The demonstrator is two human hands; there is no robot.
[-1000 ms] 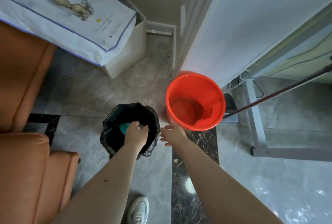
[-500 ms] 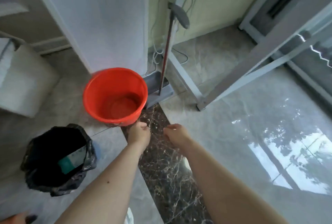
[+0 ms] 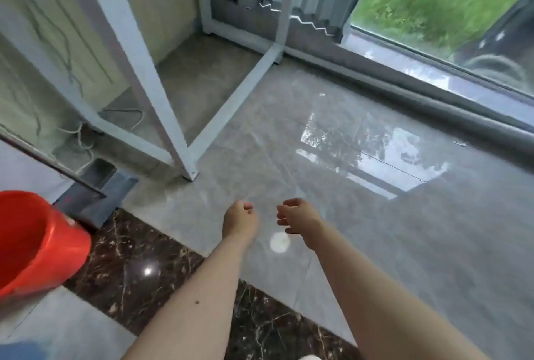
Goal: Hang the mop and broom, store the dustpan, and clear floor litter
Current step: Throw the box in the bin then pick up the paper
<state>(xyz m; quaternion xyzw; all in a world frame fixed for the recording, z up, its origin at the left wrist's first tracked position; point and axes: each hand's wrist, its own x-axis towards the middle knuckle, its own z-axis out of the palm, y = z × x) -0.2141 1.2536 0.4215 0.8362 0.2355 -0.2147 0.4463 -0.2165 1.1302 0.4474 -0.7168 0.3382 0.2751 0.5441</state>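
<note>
My left hand (image 3: 239, 218) hovers over the grey floor tiles, curled into a fist with nothing visible in it. Just to its right, my right hand (image 3: 298, 215) hangs with loosely bent fingers and holds nothing. A grey long-handled dustpan (image 3: 96, 186) stands on the floor at the left, its dark pole (image 3: 49, 161) slanting up and left out of view. Small pale scraps of litter (image 3: 321, 94) lie on the shiny floor toward the window, and another scrap (image 3: 460, 143) lies near the door track. No mop or broom head is in view.
An orange bucket (image 3: 37, 244) stands at the left edge. A white metal frame (image 3: 161, 105) rises ahead, with loose cables (image 3: 83, 137) behind its legs. A glass sliding door and its track (image 3: 433, 91) run along the right. A dark marble strip (image 3: 138, 270) crosses the floor.
The view has swung right, away from the black-lined bin, which is now out of view. My left hand left the bin, and both hands now hang over open floor.
</note>
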